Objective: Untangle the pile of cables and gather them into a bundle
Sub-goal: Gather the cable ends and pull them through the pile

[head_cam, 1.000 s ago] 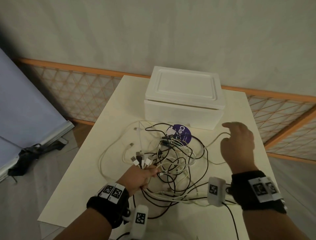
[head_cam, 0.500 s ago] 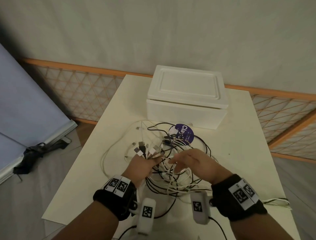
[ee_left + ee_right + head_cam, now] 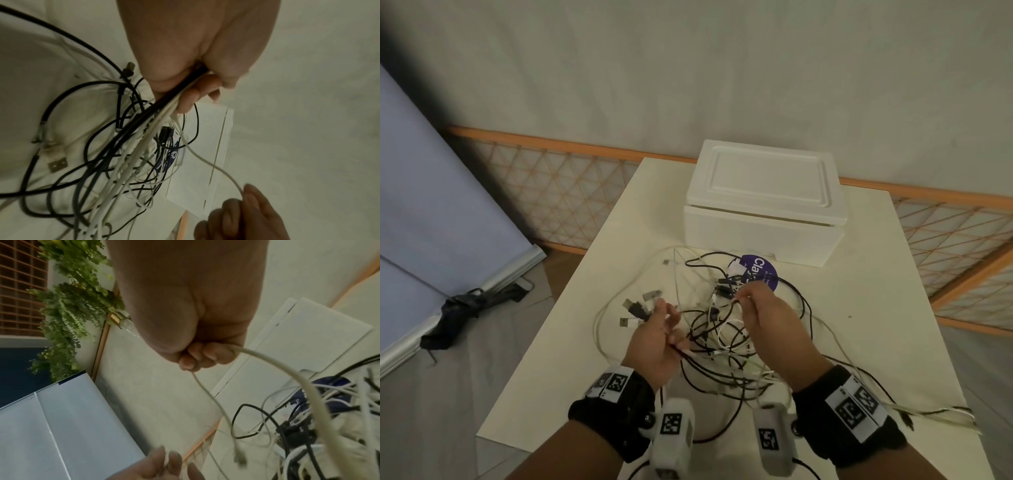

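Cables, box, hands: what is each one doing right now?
Cables: tangled in a pile on the table.
White cable: pinched and lifted by the right hand.
Left hand: grips several cable ends together.
Box: lid on, closed.
Purple sticker: flat under the cables.

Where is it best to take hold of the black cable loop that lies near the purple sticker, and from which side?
Probably pinch the black cable loop at its free arc near the white foam box, from above: there it lies alone on the table, away from the tangle.
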### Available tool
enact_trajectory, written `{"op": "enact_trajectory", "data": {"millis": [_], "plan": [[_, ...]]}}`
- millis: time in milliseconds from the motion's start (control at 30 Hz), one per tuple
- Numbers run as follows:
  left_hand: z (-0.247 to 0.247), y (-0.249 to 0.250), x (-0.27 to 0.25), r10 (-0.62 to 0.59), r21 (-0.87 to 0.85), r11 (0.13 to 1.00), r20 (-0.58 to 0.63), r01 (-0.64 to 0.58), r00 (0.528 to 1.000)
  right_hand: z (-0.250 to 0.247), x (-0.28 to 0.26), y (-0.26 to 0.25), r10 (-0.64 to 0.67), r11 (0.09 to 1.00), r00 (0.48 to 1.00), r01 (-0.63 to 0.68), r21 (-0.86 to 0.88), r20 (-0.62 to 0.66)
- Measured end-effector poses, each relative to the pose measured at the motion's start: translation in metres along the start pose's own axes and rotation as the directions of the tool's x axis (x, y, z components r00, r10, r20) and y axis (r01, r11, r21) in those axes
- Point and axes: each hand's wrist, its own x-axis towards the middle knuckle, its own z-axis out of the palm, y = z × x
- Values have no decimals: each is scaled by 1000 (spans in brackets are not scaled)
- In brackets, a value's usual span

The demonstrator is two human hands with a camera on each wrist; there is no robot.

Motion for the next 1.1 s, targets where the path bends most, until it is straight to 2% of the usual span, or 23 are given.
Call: {"op": "enact_trajectory", "data": {"millis": [67,100,167,267,467,667,733,800,867,967,1100], "plan": [[0,0,0,-12,-41,999,13,13,1000,0,-4,-6,-41,998,999,42,47,-28],[1,-2,-2,-22,-26,999,35,23,999,2,-6,-9,-65,996,998,65,65,2],[6,-6,-7,-40,4,999,83,39,996,8,-9,-12,-115,992,983,107,62,145],[14,-7,-13,-55,-5,998,138,57,989,18,-14,-9,-141,987,926,160,-26,350],[15,-1,-13,18,13,1000,139,-20,990,18,-20,3,-61,984,877,133,-118,477],[10,-5,-12,56,62,996,173,-67,983,13,-27,8,-56,990,833,118,-78,551],[8,-7,-9,59,48,997,164,-67,985,14,-29,9,-63,994,873,100,-51,484],[7,-7,-7,62,35,997,161,-68,985,15,-31,8,-78,997,937,82,3,341],[8,-6,-7,80,8,997,169,-82,982,15,-30,7,-88,995,975,78,60,204],[12,-7,-9,75,4,997,173,-77,982,14,-29,6,-99,990,990,88,112,101],[16,-7,-8,51,-19,999,138,-48,989,14,-33,6,-180,975,984,177,133,7]]}}
